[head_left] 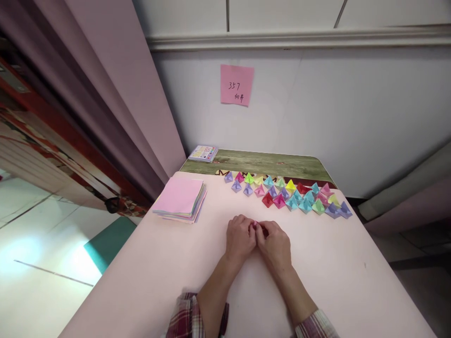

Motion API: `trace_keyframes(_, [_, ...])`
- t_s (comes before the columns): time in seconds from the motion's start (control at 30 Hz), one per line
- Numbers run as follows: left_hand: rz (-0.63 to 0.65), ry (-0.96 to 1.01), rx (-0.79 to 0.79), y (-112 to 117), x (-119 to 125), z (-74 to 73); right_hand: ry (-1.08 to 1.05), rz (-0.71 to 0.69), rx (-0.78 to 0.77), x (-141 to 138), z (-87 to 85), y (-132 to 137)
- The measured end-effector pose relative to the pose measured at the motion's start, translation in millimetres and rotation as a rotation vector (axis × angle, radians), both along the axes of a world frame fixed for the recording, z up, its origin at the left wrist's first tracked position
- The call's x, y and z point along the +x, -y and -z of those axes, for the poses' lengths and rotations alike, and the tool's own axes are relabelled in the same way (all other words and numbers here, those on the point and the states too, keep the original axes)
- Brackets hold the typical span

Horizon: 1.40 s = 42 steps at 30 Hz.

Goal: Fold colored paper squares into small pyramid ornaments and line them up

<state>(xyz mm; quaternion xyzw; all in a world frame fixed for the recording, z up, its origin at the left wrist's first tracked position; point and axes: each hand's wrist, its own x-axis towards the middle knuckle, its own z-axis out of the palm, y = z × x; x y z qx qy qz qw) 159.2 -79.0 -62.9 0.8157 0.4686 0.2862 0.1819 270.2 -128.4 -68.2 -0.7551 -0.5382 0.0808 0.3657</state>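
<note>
My left hand (pixel 240 238) and my right hand (pixel 275 243) meet over the middle of the table, fingertips together and fingers curled. Between them a small bit of magenta paper (pixel 255 224) shows, pinched by both; most of it is covered by the fingers, so its folded shape cannot be made out. Just beyond the hands stand rows of small folded paper boats in many colours, among them a red boat (pixel 268 200) and a magenta boat (pixel 279 201). Left of the hands lies a stack of square coloured paper (pixel 179 197), a pink sheet on top.
The pale pink tabletop (pixel 148 286) has a green wood-patterned strip (pixel 260 159) at its far edge. A small printed packet (pixel 203 153) lies in the far left corner. A pink note (pixel 237 85) is stuck to the wall. Curtains (pixel 141 103) hang close on the left.
</note>
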Motion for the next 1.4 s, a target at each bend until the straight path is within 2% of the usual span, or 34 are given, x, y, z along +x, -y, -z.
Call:
trace_keyframes(0.17, [-0.007,0.017,-0.022,0.0,-0.6,-0.6,0.042,-0.012,-0.018,2.1,-1.5,0.6])
trace_keyframes(0.53, [0.075,-0.004,-0.094,0.7,-6.0,-5.2,-0.035,-0.069,-0.107,17.5,-10.4,2.3])
trace_keyframes(0.8, [0.046,-0.029,-0.113,4.2,-3.3,-5.8,-0.006,-0.048,-0.287,12.5,-23.4,2.0])
trace_keyframes(1.1, [-0.001,-0.027,-0.111,7.8,-0.9,-6.0,0.145,0.002,-0.325,2.5,-21.0,1.7])
trace_keyframes(1.4, [-0.007,0.014,-0.062,7.0,-1.1,-2.6,0.055,-0.026,-0.303,4.9,-20.7,2.1])
